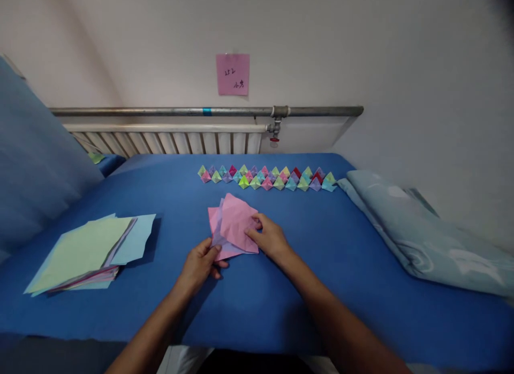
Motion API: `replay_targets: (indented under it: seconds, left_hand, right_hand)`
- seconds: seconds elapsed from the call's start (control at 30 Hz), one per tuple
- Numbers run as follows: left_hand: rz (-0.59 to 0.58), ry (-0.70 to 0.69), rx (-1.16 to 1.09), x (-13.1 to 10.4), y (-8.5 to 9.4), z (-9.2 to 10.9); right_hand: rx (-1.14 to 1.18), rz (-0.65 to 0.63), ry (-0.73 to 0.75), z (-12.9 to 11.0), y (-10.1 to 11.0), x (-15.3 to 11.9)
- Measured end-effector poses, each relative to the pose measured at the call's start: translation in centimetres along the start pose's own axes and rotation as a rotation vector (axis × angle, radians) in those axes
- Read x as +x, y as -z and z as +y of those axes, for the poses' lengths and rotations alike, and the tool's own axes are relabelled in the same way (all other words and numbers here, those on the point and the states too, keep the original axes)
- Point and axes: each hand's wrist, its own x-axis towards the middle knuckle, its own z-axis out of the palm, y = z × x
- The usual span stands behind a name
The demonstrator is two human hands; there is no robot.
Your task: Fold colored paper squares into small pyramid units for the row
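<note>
Head view: a pink paper is seen at the centre of the frame, lying on a blue sheet. A lilac layer is visible under its left part. The left hand is placed at the lower left corner of the paper, and the corner is pinched between thumb and fingers. The right hand is laid on the right edge of the paper, fingers together and pressed flat on it. Above the paper, a row of small folded pieces in many colours is arranged near the far edge. At the left of the frame a stack of coloured papers is kept. A light blanket is lying at the right. A pink note is fixed on the wall.
</note>
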Motion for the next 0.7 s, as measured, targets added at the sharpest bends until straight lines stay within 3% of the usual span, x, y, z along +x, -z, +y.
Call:
replay_targets:
  seconds: [0.2,0.37,0.5,0.7]
  left_hand:
    - [-0.014,-0.032,0.007,-0.5,1.2,-0.8]
    - [0.011,-0.046,0.003,-1.6,2.3,-1.2]
    - [0.025,-0.025,-0.023,-2.6,3.3,-1.3]
    - [0.145,0.018,-0.002,-3.5,6.6,-0.7]
  right_hand:
    - [0.131,0.149,0.071,0.2,-0.8,0.3]
    - [0.408,0.064,-0.044,0.1,-1.2,0.0]
    - [0.503,0.113,-0.055,0.0,-1.2,-0.4]
    - [0.532,0.193,-0.090,0.6,0.4,-0.8]
